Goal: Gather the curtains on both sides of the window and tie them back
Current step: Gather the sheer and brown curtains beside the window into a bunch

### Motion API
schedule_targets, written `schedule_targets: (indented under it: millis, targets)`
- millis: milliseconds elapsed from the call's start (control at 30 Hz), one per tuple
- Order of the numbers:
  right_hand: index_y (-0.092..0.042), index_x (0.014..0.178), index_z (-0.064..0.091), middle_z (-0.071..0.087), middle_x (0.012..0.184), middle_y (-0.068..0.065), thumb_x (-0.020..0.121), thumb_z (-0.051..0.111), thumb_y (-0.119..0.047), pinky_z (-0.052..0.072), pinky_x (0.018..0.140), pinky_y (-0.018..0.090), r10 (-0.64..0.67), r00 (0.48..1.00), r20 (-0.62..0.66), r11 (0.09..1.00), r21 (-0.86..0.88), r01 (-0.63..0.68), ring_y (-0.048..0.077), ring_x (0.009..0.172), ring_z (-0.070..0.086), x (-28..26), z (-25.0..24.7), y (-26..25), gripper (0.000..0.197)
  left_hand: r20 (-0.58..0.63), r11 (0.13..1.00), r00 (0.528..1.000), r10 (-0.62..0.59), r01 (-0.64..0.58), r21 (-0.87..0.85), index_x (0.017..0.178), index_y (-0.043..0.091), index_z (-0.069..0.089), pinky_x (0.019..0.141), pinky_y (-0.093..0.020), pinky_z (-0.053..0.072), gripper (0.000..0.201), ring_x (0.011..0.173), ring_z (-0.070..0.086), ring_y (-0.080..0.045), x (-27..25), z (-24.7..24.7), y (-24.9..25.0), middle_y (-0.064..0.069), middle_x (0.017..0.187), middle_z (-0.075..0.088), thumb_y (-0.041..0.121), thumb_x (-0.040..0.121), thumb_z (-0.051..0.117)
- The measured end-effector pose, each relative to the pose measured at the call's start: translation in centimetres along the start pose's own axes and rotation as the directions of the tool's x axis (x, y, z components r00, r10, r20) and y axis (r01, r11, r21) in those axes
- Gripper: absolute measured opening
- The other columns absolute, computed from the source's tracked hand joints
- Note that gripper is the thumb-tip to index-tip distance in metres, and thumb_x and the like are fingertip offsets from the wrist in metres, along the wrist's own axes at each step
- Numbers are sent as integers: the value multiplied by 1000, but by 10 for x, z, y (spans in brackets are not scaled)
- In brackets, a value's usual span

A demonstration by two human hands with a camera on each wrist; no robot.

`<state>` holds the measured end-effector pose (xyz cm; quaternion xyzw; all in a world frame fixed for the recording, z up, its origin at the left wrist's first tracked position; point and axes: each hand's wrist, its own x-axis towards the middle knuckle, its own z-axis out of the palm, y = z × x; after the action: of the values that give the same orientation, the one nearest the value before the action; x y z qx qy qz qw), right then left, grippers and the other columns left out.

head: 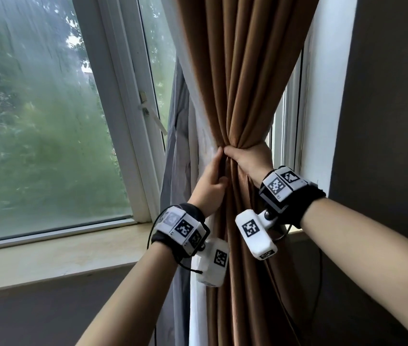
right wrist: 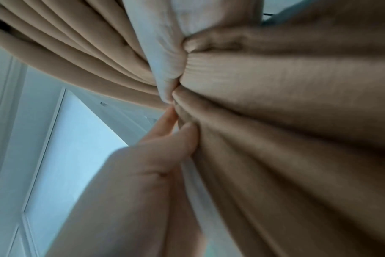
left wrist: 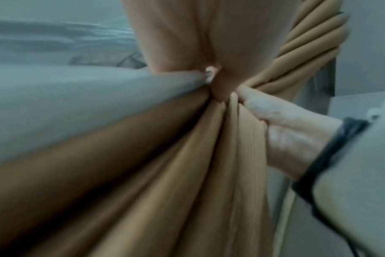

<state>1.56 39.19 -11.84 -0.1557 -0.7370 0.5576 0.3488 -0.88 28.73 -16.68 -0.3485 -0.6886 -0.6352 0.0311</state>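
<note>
A brown pleated curtain (head: pixel 242 71) hangs at the window's right side, pinched into a narrow waist at mid height. My right hand (head: pixel 246 158) wraps around that waist from the right, its thumb at the front. My left hand (head: pixel 210 183) lies just below and left of it, fingers running up the curtain's left edge and thumb across the front, pinching a fold. A white and grey lining (head: pixel 185 151) hangs behind the brown cloth. The left wrist view shows the right hand (left wrist: pixel 292 132) gripping the bunched curtain (left wrist: pixel 165 173). The right wrist view shows the left hand (right wrist: pixel 160 156) pinching the curtain (right wrist: pixel 275 139).
The window pane (head: pixel 35 121) has a white frame with a latch handle (head: pixel 148 108) left of the curtain. A pale sill (head: pixel 60 253) runs below it. A dark wall (head: pixel 385 121) stands close on the right, beside a white reveal (head: pixel 322 96).
</note>
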Motion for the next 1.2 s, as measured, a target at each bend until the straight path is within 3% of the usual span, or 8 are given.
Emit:
schedule_targets:
  millis: [133,267,400,633,867,967,1067,1200]
  targets:
    - [-18,89,61,67,98,-1,57,87,-37,52,88,28,-42,986,158,995,93,28,14,92,65,-12,-7,-2,45,31,928,994,-106,110,-355,129,12,47,101,-33,42,71,108,57,-20,-3,3,3,-11,116,59,-17,65,43]
    - [-14,95,63,72,94,3,30,83,-58,56,83,35,-22,994,111,995,102,11,16,86,69,-9,3,1,82,74,865,988,-138,156,-476,131,6,41,89,-26,49,69,95,59,-19,-3,13,0,-11,110,58,-18,66,37]
    - [-13,89,65,68,87,0,59,86,-30,54,83,28,27,993,118,1000,1,-27,15,81,66,-9,-3,-6,40,106,866,985,-135,170,-470,136,4,31,79,-19,52,71,86,62,-9,0,14,5,-8,103,60,-23,70,32]
    - [-7,107,63,68,108,7,66,78,-32,46,81,23,19,1000,-24,990,-139,-22,22,103,63,0,-5,-4,50,152,780,955,-254,295,-552,99,15,45,67,-31,50,48,72,58,-20,4,-4,-3,-11,84,56,-8,57,45]
    - [-4,108,62,67,112,12,67,78,-29,42,74,23,28,997,-74,990,-134,-38,27,103,63,6,-7,-2,51,332,814,915,-229,367,-450,97,17,46,63,-23,46,48,72,48,-16,4,-24,5,-5,86,50,-14,61,45]
    - [-5,106,63,67,109,10,67,78,-29,42,72,22,31,997,-69,991,-130,-40,27,101,63,6,-8,0,48,46,932,974,-223,227,-283,90,14,55,71,-26,52,31,78,60,-16,19,-65,15,-3,90,63,-15,80,46]
    - [-5,103,64,68,105,10,66,78,-30,44,72,23,30,996,-84,991,-130,-40,27,98,64,7,-7,0,46,-380,990,914,-141,141,-29,107,12,52,75,-27,46,23,89,57,-18,41,-105,5,-9,106,56,2,86,55]
    - [-6,103,64,68,105,9,68,77,-29,42,69,21,34,996,-85,989,-137,-46,25,97,64,7,-6,0,44,-219,904,881,-420,428,-15,146,17,12,100,-37,39,88,121,47,-24,52,-108,-27,-14,144,35,33,81,69]
